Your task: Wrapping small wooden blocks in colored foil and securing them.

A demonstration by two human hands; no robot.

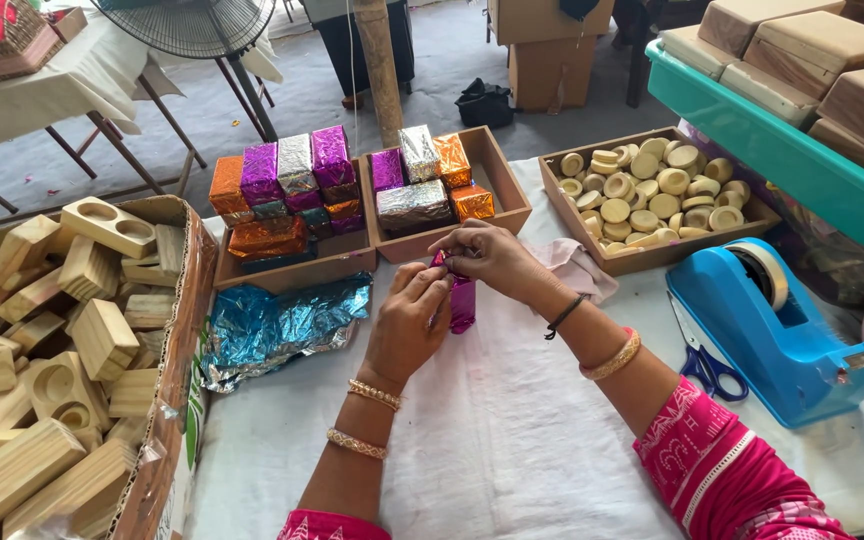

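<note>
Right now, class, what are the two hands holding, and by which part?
Both hands hold one block wrapped in magenta foil. The left hand grips its left side; the right hand pinches the foil at its top end.

Both hands, left hand (407,325) and right hand (492,258), clasp a magenta foil-wrapped block (461,300).

A white-clothed counter (512,430) carries two wooden trays of foil-wrapped blocks (292,190) along its far edge, a tray of wooden rings (652,195), blue foil (272,325), scissors (707,370), and a blue tape dispenser (772,330) at its right edge.
</note>
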